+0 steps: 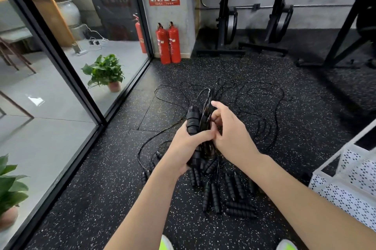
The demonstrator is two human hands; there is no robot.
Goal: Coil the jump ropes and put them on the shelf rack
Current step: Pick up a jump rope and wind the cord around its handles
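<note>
left hand (188, 144) grips coiled rope (205, 119) tight | right hand (230, 127) pinches loops | keep loops even, at 12 o'clock

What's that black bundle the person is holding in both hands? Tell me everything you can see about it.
It is a jump rope: thin glossy black cord gathered into long loops, with ribbed, matte black handles that look like foam. The left hand grips handles and loops together, roughly upright, above the rubber floor. The right hand touches the loops from the side, fingers curled onto the cord. Cord trails down towards the ropes lying below.
</note>
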